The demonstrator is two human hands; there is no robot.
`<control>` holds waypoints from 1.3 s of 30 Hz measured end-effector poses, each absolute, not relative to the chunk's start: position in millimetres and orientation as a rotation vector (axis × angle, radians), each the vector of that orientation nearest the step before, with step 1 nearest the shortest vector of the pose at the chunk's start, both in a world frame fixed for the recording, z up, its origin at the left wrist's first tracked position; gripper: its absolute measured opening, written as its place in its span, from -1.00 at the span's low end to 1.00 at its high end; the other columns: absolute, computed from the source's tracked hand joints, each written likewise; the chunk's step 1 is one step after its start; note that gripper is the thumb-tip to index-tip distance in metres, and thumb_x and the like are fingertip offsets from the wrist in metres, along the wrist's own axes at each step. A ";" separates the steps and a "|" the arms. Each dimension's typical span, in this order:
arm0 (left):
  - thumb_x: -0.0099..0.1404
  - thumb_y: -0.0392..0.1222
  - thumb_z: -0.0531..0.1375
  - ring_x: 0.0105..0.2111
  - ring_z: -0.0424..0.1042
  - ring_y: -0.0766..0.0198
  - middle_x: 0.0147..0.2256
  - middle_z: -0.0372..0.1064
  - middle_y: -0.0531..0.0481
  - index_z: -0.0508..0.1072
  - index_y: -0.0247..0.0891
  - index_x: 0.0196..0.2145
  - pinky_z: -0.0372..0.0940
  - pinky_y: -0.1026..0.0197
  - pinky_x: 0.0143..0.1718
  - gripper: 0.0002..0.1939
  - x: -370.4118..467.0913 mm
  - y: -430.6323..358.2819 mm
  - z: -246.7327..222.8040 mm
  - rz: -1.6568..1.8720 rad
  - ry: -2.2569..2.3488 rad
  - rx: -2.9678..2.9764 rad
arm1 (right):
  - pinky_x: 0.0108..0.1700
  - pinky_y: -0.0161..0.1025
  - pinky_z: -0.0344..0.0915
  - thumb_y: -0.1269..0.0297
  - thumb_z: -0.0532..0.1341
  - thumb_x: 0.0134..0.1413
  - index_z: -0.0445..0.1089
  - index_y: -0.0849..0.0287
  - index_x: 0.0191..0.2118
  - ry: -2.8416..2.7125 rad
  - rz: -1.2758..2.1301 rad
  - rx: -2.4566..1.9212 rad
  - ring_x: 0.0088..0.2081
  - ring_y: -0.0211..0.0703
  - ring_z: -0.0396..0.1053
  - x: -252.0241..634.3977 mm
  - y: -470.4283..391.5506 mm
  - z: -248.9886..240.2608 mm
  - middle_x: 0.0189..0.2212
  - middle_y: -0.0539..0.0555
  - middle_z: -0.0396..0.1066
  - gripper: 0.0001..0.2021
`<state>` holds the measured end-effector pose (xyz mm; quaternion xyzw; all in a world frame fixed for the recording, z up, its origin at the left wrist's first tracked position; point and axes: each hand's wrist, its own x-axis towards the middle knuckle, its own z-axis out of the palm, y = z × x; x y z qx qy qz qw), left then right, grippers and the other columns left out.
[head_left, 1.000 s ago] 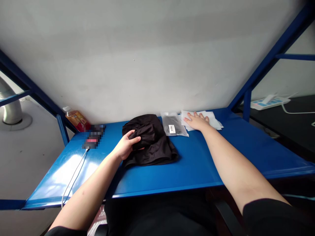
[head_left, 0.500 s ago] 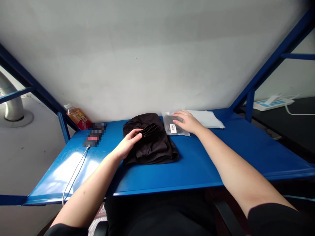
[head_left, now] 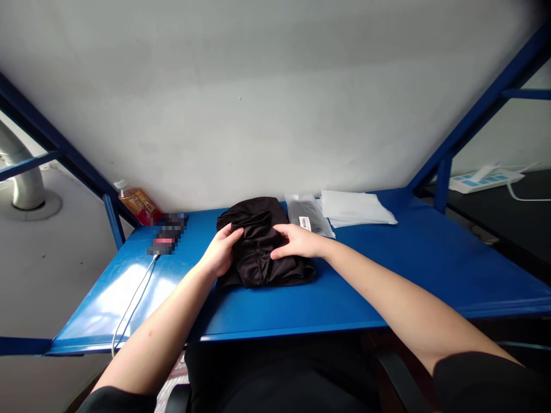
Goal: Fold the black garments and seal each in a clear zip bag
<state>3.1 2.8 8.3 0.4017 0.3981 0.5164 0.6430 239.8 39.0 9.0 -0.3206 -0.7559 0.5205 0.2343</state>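
Note:
A folded piece of black cloth [head_left: 258, 264] lies on the blue table [head_left: 344, 292], on top of more black cloth. My left hand [head_left: 222, 248] pinches its left edge between thumb and fingers. On the right side of the cloth is my right hand [head_left: 297, 241], thumb and fingers apart, the fingertips touching the fabric. Just behind that hand lies a clear bag with dark contents and a white barcode label [head_left: 305, 222].
White translucent bags [head_left: 357, 207] lie at the back right. At the back left a drink bottle [head_left: 138, 203] leans near a blurred dark device [head_left: 166, 236] with a white cable [head_left: 133, 298]. Blue frame bars rise at both sides.
My right hand has moved left and nearer, from the labelled bag to the black cloth. The small fold in my left hand now spreads lower over the pile.

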 end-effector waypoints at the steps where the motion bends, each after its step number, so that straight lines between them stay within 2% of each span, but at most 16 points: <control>1: 0.12 -0.08 0.43 -0.10 0.55 0.07 -0.14 0.58 -0.10 0.51 -0.25 -0.09 0.39 0.08 0.00 -0.58 3.2 3.0 9.4 1.178 0.914 0.856 | 0.03 -0.07 0.40 0.12 0.49 -0.13 0.48 0.16 -0.02 -2.074 1.471 -0.869 -0.01 0.07 0.48 239.2 36.9 10.9 -0.04 0.11 0.55 -0.49; 3: 0.14 -0.06 0.41 -0.11 0.55 0.06 -0.16 0.58 -0.11 0.51 -0.26 -0.09 0.41 0.07 -0.02 -0.59 3.1 4.1 10.4 1.175 0.926 0.765 | 0.03 -0.05 0.40 0.14 0.48 -0.10 0.51 0.18 -0.08 -2.061 1.513 -0.888 -0.01 0.10 0.49 237.5 32.4 14.1 -0.07 0.10 0.57 -0.56; 6: 0.17 -0.07 0.38 -0.11 0.55 0.07 -0.16 0.57 -0.10 0.50 -0.26 -0.11 0.43 0.09 -0.05 -0.64 2.9 6.8 8.6 1.160 0.934 0.745 | 0.09 0.01 0.38 0.18 0.43 -0.02 0.52 0.18 -0.04 -2.036 1.555 -0.876 0.03 0.12 0.48 234.1 26.5 16.5 -0.06 0.10 0.57 -0.61; 9: 0.21 -0.08 0.35 -0.05 0.53 0.07 -0.06 0.54 -0.11 0.48 -0.23 -0.05 0.41 0.10 -0.03 -0.63 2.7 9.9 4.8 1.190 1.008 0.822 | 0.20 0.04 0.31 0.17 0.42 0.02 0.48 0.12 0.06 -1.949 1.628 -0.772 0.09 0.08 0.44 232.7 22.8 17.5 0.02 0.10 0.54 -0.54; 12: 0.20 -0.11 0.35 0.12 0.41 0.05 0.09 0.45 -0.11 0.47 -0.17 0.02 0.35 0.11 0.08 -0.58 -0.8 11.8 3.1 1.362 1.294 0.949 | 0.21 0.05 0.32 0.11 0.45 -0.02 0.45 0.09 0.10 -1.690 1.743 -0.691 0.07 0.05 0.46 234.0 20.4 20.5 0.04 0.12 0.52 -0.47; 14: 0.21 -0.09 0.34 0.25 0.27 0.03 0.14 0.41 -0.09 0.51 -0.16 -0.05 0.26 0.11 0.18 -0.66 -5.1 9.8 5.0 1.480 1.378 1.110 | 0.17 0.06 0.37 0.05 0.46 -0.05 0.44 0.08 0.10 -1.510 1.784 -0.669 0.05 0.08 0.48 235.0 18.6 24.3 0.03 0.14 0.53 -0.43; 16: 0.21 0.03 0.33 0.29 0.20 -0.03 0.10 0.44 -0.12 0.57 -0.20 -0.17 0.22 0.10 0.22 -0.69 -8.0 3.2 9.6 1.452 1.230 1.265 | 0.12 0.07 0.41 -0.01 0.43 -0.03 0.43 0.06 0.10 -1.385 1.779 -0.664 0.06 0.12 0.47 235.8 16.3 29.2 0.01 0.16 0.53 -0.43; 19: 0.06 0.16 0.41 0.20 0.31 -0.16 -0.04 0.53 -0.17 0.58 -0.24 -0.18 0.30 0.01 0.15 -0.52 -2.6 -14.0 19.7 1.246 0.916 1.253 | 0.07 0.08 0.43 -0.09 0.32 0.06 0.41 0.04 0.11 -1.291 1.739 -0.665 0.11 0.17 0.44 237.9 12.2 37.8 -0.02 0.17 0.54 -0.46; 21: 0.00 0.09 0.47 0.13 0.40 -0.14 -0.06 0.53 -0.13 0.53 -0.18 -0.05 0.33 0.00 0.11 -0.42 8.2 -26.0 26.4 1.199 0.830 1.153 | 0.04 0.11 0.42 -0.15 0.20 0.14 0.38 0.05 0.14 -1.258 1.717 -0.656 0.14 0.21 0.41 240.6 9.9 43.6 -0.04 0.19 0.54 -0.45; 24: 0.10 -0.02 0.45 0.08 0.45 -0.04 0.01 0.49 -0.09 0.43 -0.10 0.09 0.33 0.00 0.11 -0.38 26.4 -35.7 31.7 1.165 0.805 1.021 | 0.00 0.17 0.41 -0.15 0.07 0.18 0.31 0.04 0.22 -1.244 1.671 -0.634 0.13 0.25 0.39 243.2 8.8 49.1 -0.04 0.19 0.52 -0.41; 26: 0.15 -0.05 0.41 0.07 0.43 0.02 0.07 0.43 -0.09 0.37 -0.07 0.15 0.33 0.02 0.11 -0.38 33.5 -34.9 30.4 1.211 0.877 1.005 | -0.03 0.14 0.42 -0.05 0.17 0.10 0.24 -0.02 0.26 -1.296 1.627 -0.650 0.09 0.22 0.41 240.2 10.1 47.1 0.01 0.16 0.49 -0.39; 28: 0.15 -0.10 0.41 0.09 0.40 0.08 0.11 0.38 -0.08 0.34 -0.05 0.17 0.30 0.07 0.12 -0.36 34.6 -30.7 26.0 1.322 1.039 1.091 | -0.08 0.03 0.45 0.08 0.31 -0.04 0.17 -0.12 0.29 -1.388 1.593 -0.693 0.00 0.12 0.45 232.2 12.7 38.3 0.11 0.11 0.42 -0.28; 30: 0.16 -0.10 0.40 0.07 0.38 0.10 0.06 0.40 -0.08 0.43 -0.10 0.09 0.27 0.13 0.12 -0.47 32.2 -26.1 20.5 1.345 1.158 1.242 | -0.17 -0.08 0.47 0.15 0.40 -0.11 0.13 -0.18 0.29 -1.477 1.572 -0.744 -0.12 -0.03 0.46 221.0 16.0 23.3 0.23 0.09 0.28 -0.20; 32: 0.22 -0.02 0.35 -0.02 0.42 0.09 -0.09 0.47 -0.09 0.52 -0.20 -0.06 0.28 0.16 0.05 -0.63 29.7 -22.4 15.2 1.244 1.174 1.335 | -0.25 -0.14 0.47 0.15 0.43 -0.11 0.14 -0.17 0.27 -1.561 1.541 -0.805 -0.25 -0.17 0.43 210.0 19.1 5.8 0.30 0.11 0.17 -0.20; 36: 0.22 -0.01 0.32 -0.24 0.44 0.17 -0.30 0.49 -0.01 0.54 -0.23 -0.23 0.29 0.24 -0.20 -0.74 30.9 -17.4 5.5 1.138 1.215 1.335 | -0.31 -0.14 0.43 0.18 0.44 -0.11 0.17 -0.07 0.26 -1.765 1.355 -0.978 -0.44 -0.31 0.30 198.8 22.8 -18.5 0.15 0.15 0.31 -0.22; 39: 0.18 -0.08 0.31 -0.35 0.41 0.25 -0.37 0.46 0.04 0.51 -0.21 -0.29 0.27 0.29 -0.34 -0.82 32.9 -13.5 0.6 1.164 1.272 1.232 | -0.22 -0.11 0.43 0.24 0.35 -0.03 0.19 -0.03 0.22 -1.768 1.279 -0.990 -0.41 -0.28 0.33 200.0 24.0 -21.7 0.09 0.14 0.35 -0.34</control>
